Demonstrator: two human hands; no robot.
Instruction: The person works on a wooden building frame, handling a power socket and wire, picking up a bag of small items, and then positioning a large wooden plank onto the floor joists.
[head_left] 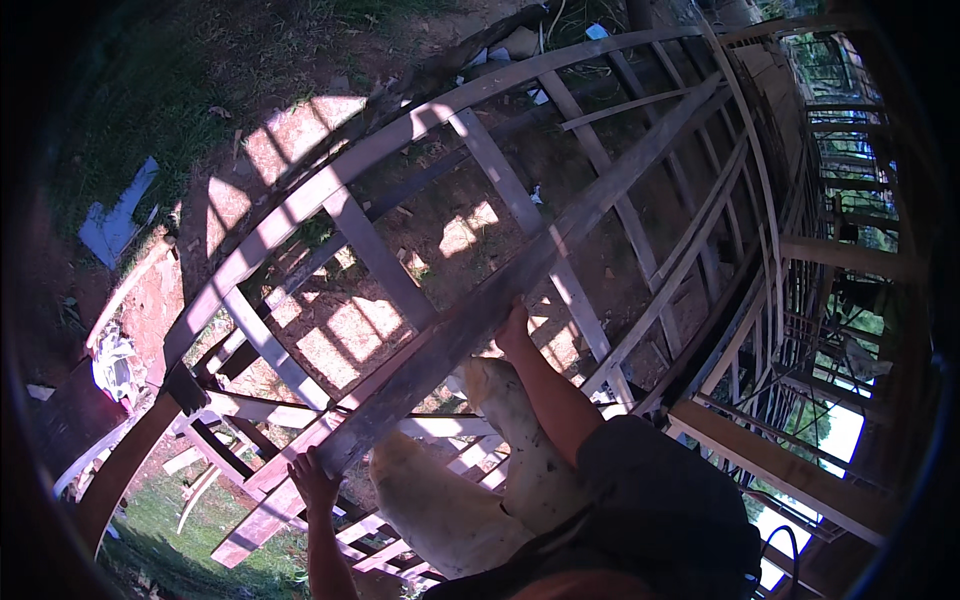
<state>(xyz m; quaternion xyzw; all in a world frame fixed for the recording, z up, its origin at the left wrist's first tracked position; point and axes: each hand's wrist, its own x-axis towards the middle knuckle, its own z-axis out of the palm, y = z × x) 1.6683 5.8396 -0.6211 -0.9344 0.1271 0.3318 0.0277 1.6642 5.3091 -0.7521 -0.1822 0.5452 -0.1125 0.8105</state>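
Observation:
A long, dark wooden plank (450,345) runs aslant across the timber framework, from near my legs up to the far right. My left hand (316,480) holds its near-left end, fingers over the edge. Farther along the plank, my right hand (513,329) grips the edge closest to me; its fingertips are partly hidden by the wood. Under the plank's near end lies a lighter, reddish board (270,512), which sticks out beyond my left hand.
A curved outer beam (300,205) bounds the framework, with crosspieces (375,255) and open gaps over the ground. More timbers (790,465) stand at the right. Blue-white sheet scraps (118,220) lie at the left, above a crumpled white bag (115,365).

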